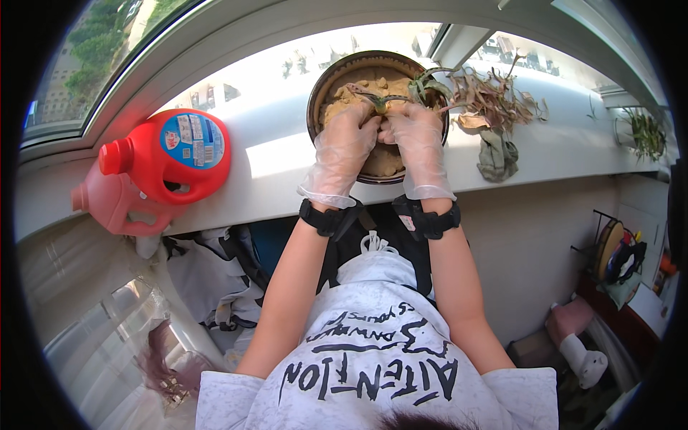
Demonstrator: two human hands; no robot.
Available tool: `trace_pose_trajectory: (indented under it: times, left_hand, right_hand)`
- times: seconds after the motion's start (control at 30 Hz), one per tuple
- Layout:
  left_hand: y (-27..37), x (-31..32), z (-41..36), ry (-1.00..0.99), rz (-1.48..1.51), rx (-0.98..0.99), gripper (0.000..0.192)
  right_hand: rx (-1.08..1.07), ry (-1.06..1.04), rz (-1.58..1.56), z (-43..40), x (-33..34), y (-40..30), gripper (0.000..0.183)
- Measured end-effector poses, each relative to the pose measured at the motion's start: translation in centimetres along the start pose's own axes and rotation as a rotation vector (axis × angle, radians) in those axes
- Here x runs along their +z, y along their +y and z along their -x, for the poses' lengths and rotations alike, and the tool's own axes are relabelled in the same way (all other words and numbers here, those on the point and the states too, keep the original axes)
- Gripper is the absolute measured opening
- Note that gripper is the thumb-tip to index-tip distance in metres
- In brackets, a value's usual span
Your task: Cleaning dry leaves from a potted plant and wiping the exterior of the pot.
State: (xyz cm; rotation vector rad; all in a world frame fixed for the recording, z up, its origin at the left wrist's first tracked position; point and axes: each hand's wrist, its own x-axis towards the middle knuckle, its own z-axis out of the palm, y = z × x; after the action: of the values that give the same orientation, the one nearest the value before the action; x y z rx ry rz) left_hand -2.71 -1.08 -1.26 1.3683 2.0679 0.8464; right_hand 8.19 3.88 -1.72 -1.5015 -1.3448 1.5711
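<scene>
A round dark-rimmed pot (317,86) of tan, clumpy soil (371,78) stands on the windowsill. Over it, both of my hands wear thin see-through plastic gloves. My left hand (348,137) and my right hand (418,134) meet near the pot's middle, fingertips pinching a small plant (381,103) with a green centre and thin, drooping leaves. Its lower end is hidden by my fingers. Another wilted green plant (430,87) lies at the pot's right side, beyond my right hand. Black straps with devices circle both wrists.
Dried leaves and stems (492,99) are heaped on the white sill (279,156) right of the pot, beside a crumpled grey-green cloth (497,156). Two jugs, one red (145,166) and one pink (105,196), occupy the left. A leafy plant (645,131) stands at the far right.
</scene>
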Motion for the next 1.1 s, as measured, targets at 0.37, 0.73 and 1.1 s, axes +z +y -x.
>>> trace_pose_trajectory:
  times: [0.37, 0.73, 1.1]
  left_hand:
    - [-0.7, 0.4, -0.2, 0.021, 0.007, 0.045, 0.02]
    - [-0.6, 0.2, -0.1, 0.021, 0.009, 0.044, 0.021]
    - [-0.8, 0.4, -0.3, 0.021, 0.009, 0.058, 0.02]
  right_hand:
    - [0.052, 0.095, -0.032, -0.3, 0.5, -0.1, 0.016]
    - [-0.031, 0.136, 0.283, -0.3, 0.7, 0.3, 0.023]
    - [-0.041, 0.152, 0.378, 0.6, 0.6, -0.1, 0.02]
